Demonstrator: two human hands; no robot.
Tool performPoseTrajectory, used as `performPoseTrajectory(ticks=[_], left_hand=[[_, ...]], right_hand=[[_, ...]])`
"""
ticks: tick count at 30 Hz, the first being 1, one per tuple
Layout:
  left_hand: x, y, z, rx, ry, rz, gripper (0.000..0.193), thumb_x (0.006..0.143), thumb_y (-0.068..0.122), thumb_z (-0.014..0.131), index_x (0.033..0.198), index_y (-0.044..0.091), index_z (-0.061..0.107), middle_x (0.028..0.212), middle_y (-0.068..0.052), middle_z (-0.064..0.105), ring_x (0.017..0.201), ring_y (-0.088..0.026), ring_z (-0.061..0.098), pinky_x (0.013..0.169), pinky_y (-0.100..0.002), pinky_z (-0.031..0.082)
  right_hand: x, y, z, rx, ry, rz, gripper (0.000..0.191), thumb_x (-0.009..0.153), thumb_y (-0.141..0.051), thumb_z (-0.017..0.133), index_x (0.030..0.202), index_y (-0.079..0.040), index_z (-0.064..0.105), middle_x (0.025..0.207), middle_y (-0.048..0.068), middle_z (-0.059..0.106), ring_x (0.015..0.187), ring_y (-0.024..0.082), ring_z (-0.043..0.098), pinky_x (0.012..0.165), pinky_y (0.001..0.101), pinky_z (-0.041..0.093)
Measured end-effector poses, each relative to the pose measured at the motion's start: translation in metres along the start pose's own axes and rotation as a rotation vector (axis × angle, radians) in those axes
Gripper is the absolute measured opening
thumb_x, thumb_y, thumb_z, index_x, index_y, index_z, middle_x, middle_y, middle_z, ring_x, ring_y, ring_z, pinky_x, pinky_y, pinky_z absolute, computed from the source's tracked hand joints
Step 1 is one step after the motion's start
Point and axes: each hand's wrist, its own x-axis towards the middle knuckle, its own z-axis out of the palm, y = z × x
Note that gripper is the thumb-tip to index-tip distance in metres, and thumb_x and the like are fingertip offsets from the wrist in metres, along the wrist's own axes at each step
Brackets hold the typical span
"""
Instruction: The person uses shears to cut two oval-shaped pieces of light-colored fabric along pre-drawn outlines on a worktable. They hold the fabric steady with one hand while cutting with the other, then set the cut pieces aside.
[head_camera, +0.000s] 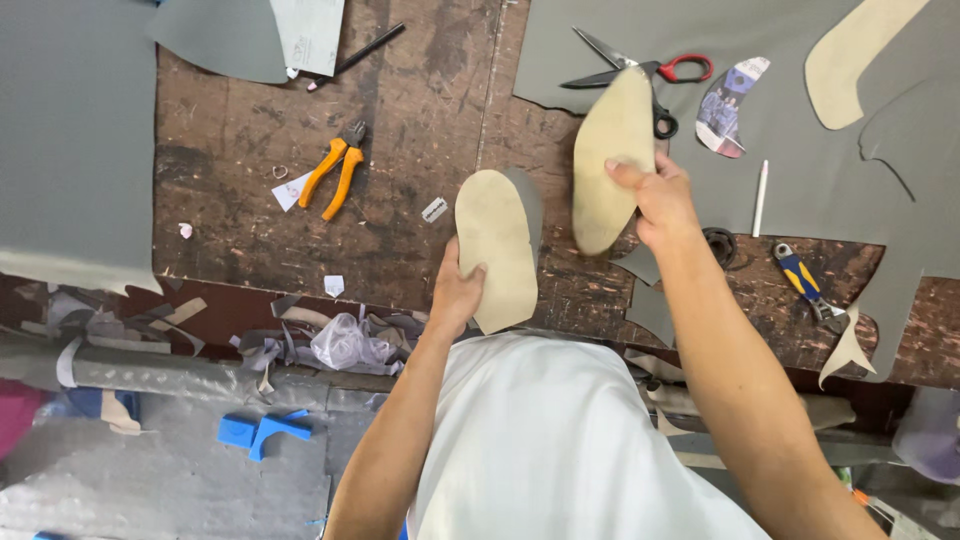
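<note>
two insole pieces, one in each hand

your left hand (455, 290) is closed on the lower end of a beige insole-shaped piece (495, 245), thumb across its face, with a grey layer showing along its right edge. your right hand (662, 205) pinches a second beige insole piece (610, 160) near its middle, holding it tilted above the worn wooden workbench (400, 120). the two pieces sit just beside each other, not touching. behind the right-hand piece lie scissors (640, 72) with a red handle on a grey sheet (800, 150). orange-handled pliers (335, 175) rest well to the left on the bare wood, and a blue-and-yellow tool (805, 285) lies to the right of your forearm, near a white pencil (761, 195).
</note>
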Motion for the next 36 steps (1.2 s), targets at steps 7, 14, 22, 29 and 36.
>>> performPoseTrajectory(ticks=[7, 14, 22, 29, 36], left_hand=[[0.017, -0.004, 0.005, -0.268, -0.122, -0.121, 0.047, 0.102, 0.022, 0.051, 0.147, 0.009, 0.047, 0.137, -0.011, 0.063, 0.122, -0.019, 0.061, 0.102, -0.032, 0.048], [0.019, -0.007, 0.002, -0.418, -0.173, -0.19, 0.044, 0.104, 0.031, 0.054, 0.139, 0.003, 0.057, 0.129, -0.013, 0.069, 0.113, -0.018, 0.065, 0.094, -0.032, 0.052], [-0.007, 0.043, 0.053, -0.533, -0.376, -0.072, 0.058, 0.088, -0.002, 0.068, 0.141, 0.003, 0.046, 0.13, -0.013, 0.065, 0.117, -0.019, 0.064, 0.098, -0.033, 0.053], [-0.038, 0.089, 0.135, -0.475, -0.688, -0.166, 0.067, 0.095, 0.025, 0.069, 0.153, 0.003, 0.043, 0.14, -0.013, 0.061, 0.124, -0.02, 0.061, 0.1, -0.037, 0.052], [-0.073, 0.131, 0.282, -0.487, -0.789, -0.427, 0.066, 0.088, 0.028, 0.069, 0.147, 0.012, 0.045, 0.135, -0.014, 0.064, 0.12, -0.026, 0.065, 0.1, -0.041, 0.055]], right_hand=[[-0.052, 0.018, 0.006, -0.38, -0.191, -0.735, 0.018, 0.092, 0.004, 0.076, 0.105, -0.004, 0.066, 0.117, 0.008, 0.072, 0.109, 0.018, 0.069, 0.1, 0.0318, 0.056], [-0.077, 0.103, -0.005, -1.123, -0.57, -0.955, 0.056, 0.067, 0.013, 0.066, 0.116, -0.012, 0.074, 0.146, 0.017, 0.062, 0.14, 0.036, 0.051, 0.118, 0.0476, 0.035], [-0.09, 0.095, -0.058, 0.085, -0.191, 0.155, 0.038, 0.1, -0.026, 0.062, 0.132, -0.006, 0.066, 0.133, 0.009, 0.068, 0.124, 0.02, 0.062, 0.103, 0.0329, 0.051], [-0.132, 0.015, -0.139, -0.254, -0.191, -0.132, 0.047, 0.087, -0.022, 0.076, 0.127, 0.001, 0.065, 0.112, 0.011, 0.075, 0.098, 0.016, 0.071, 0.084, 0.0326, 0.06], [-0.154, -0.018, -0.293, -0.105, -0.315, 0.081, 0.046, 0.087, -0.021, 0.078, 0.125, 0.003, 0.067, 0.111, 0.012, 0.078, 0.098, 0.017, 0.073, 0.085, 0.0317, 0.061]])
